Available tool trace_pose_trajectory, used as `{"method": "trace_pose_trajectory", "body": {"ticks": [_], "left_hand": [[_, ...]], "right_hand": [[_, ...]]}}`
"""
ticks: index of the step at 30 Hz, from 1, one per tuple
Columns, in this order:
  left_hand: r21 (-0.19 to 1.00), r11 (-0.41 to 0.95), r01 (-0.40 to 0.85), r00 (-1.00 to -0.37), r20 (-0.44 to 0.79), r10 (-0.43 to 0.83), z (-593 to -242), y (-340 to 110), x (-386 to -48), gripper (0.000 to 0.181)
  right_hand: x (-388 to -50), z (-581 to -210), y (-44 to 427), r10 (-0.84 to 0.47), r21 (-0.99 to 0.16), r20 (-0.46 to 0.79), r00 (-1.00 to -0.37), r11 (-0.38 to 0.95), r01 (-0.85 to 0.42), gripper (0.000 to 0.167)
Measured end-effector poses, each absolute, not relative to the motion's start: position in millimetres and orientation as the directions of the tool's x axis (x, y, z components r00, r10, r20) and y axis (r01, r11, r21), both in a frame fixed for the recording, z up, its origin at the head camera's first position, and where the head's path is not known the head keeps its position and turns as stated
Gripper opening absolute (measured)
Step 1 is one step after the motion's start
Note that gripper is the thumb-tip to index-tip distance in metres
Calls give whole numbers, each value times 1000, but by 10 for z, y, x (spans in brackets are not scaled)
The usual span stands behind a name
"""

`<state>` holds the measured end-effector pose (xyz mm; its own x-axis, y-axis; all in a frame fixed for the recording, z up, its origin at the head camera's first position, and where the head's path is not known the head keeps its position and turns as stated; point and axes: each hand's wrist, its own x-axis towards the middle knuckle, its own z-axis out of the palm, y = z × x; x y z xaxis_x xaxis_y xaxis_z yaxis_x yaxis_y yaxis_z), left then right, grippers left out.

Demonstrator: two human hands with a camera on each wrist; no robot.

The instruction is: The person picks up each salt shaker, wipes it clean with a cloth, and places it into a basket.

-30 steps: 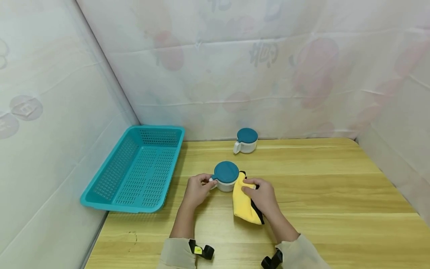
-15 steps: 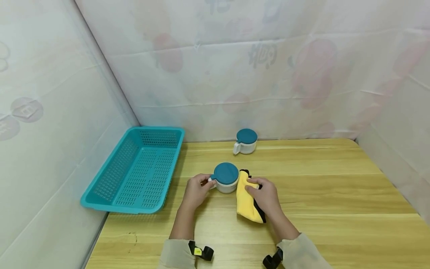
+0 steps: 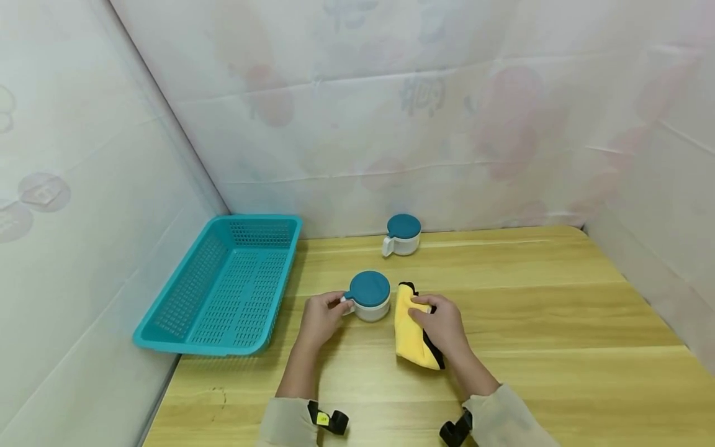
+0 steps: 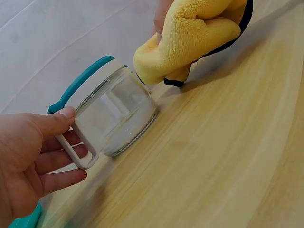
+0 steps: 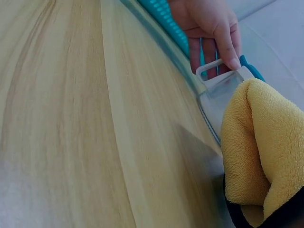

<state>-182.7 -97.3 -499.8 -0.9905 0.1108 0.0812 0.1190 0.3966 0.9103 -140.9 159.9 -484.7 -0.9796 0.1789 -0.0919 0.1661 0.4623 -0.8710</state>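
Observation:
My left hand (image 3: 321, 320) pinches the white handle of a clear glass seasoning jar (image 4: 118, 111) with a flat teal lid (image 3: 370, 288). In the left wrist view the thumb lies on top of the handle, with fingers behind and below it. The jar stands on the wooden table. My right hand (image 3: 442, 323) grips a folded yellow cloth (image 3: 412, 332) with black edging, just right of the jar. A small gap shows between cloth and jar in the head view. In the right wrist view the cloth (image 5: 261, 142) hides much of the jar.
A second teal-lidded jar (image 3: 403, 236) stands farther back on the table (image 3: 536, 298), near the rear wall sheet. At the left sits a teal perforated plastic basket (image 3: 290, 267). Pale printed sheets (image 3: 357, 124) bound the table behind and at the sides.
The cloth in my right hand has moved right, from against the jar's side to slightly apart from it. My left hand keeps its hold on the handle. The head view has shifted a little.

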Motion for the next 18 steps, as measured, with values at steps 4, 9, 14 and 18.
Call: {"method": "trace_pose_trajectory", "body": {"ticks": [4, 9, 14, 18], "left_hand": [[920, 381, 89, -995, 65, 75, -4995, -999, -1804, 21], [931, 364, 38, -999, 34, 17, -4960, -1070, -1764, 18], [932, 359, 59, -998, 61, 6, -4803, -1144, -1735, 14], [923, 371, 99, -994, 107, 0, -4624, -1206, -1691, 13]], "right_hand": [[-1389, -4831, 1614, 171, -869, -94, -981, 466, 165, 31], [-1388, -4813, 1639, 163, -871, -93, -982, 465, 160, 32], [-1386, -4795, 1667, 161, -872, -91, -983, 463, 157, 32], [-1385, -4774, 1682, 156, -872, -90, -984, 465, 153, 33]]}}
